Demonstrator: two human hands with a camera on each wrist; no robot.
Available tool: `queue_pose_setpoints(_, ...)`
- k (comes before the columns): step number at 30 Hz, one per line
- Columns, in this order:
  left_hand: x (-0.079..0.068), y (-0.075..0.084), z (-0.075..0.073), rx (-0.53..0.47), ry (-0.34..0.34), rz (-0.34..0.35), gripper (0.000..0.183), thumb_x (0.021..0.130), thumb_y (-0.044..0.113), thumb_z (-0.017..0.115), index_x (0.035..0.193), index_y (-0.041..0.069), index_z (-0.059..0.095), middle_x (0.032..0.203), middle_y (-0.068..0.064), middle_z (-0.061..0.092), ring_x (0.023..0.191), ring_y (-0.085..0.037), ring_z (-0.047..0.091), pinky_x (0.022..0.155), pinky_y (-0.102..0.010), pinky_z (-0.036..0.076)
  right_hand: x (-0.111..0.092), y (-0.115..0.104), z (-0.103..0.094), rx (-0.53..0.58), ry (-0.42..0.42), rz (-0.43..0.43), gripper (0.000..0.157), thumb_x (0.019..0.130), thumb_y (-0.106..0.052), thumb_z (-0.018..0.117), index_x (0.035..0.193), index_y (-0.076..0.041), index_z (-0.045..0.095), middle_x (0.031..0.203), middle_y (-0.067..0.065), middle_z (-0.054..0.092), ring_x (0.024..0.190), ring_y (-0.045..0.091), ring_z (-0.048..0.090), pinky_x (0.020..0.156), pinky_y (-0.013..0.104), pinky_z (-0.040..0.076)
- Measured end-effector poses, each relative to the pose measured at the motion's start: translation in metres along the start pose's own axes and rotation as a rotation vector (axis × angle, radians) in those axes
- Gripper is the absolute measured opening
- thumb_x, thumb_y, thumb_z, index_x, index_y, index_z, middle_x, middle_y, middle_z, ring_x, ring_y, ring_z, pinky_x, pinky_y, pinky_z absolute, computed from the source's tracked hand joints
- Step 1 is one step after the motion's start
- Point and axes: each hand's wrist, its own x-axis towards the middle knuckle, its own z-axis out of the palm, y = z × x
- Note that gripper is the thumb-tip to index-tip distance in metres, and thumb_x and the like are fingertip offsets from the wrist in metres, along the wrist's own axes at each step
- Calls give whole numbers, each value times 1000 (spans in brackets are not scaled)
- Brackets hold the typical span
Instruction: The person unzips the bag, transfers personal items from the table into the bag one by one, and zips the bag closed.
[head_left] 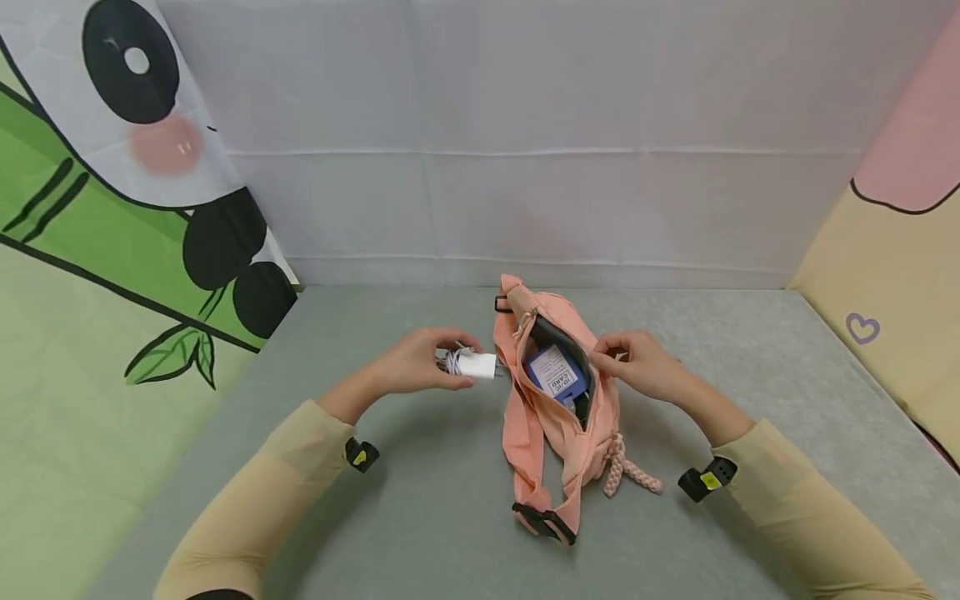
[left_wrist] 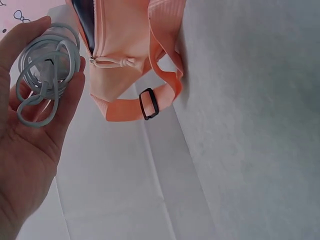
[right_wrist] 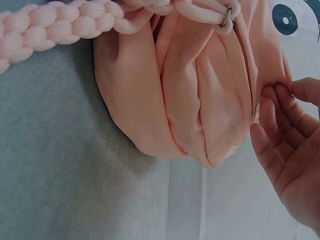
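A pink waist bag [head_left: 558, 467] lies on the grey table with its main zip open. Inside it sits a blue card holder [head_left: 557, 372] labelled ID/IC CARD; whatever is beneath is mostly hidden. My left hand [head_left: 420, 360] grips a white charger [head_left: 477, 365] with its coiled cable [left_wrist: 45, 75], just left of the bag's opening. The charger's prongs point toward the bag. On the other side, my right hand [head_left: 637, 362] pinches the right edge of the opening between thumb and fingers, as the right wrist view also shows.
A braided pink cord [head_left: 626, 471] hangs off the bag's right side onto the table [head_left: 420, 500]. The strap's black buckle [head_left: 543, 522] lies toward me. A white cloth backdrop [head_left: 465, 208] rises behind the table, with printed panels at both sides.
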Motion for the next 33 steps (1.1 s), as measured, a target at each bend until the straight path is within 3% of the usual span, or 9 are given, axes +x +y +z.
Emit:
queue_pose_setpoints(9,28,10,4,35,-11,72,36,81,19,81,114,13,67,101,2,65,81,-15,57,65,-30,51,1,-4,0,11,-1,-1,19,98,-12,60,81,-7,65,71,1,60,70,22,57,65,31,45)
queue_pose_setpoints(21,55,17,21,77,-3,157,42,78,19,84,115,9,68,111,-4,60,95,-18,56,73,-29,48,0,-1,1,9,5,-10,19,98,-12,60,81,-8,66,72,0,60,70,19,55,66,31,45)
queue_pose_setpoints(27,68,20,31,50,-43,147,41,79,20,83,116,9,68,120,-6,60,106,-19,56,85,-32,49,0,-1,0,28,-4,-6,18,98,-11,59,82,-7,66,73,2,60,70,23,56,66,33,46)
queue_pose_setpoints(33,81,21,41,55,-90,217,38,80,19,83,113,6,69,112,-4,62,100,-14,56,82,-28,48,0,1,0,28,-4,-6,18,98,-12,59,83,-7,67,74,1,61,71,23,57,68,33,46)
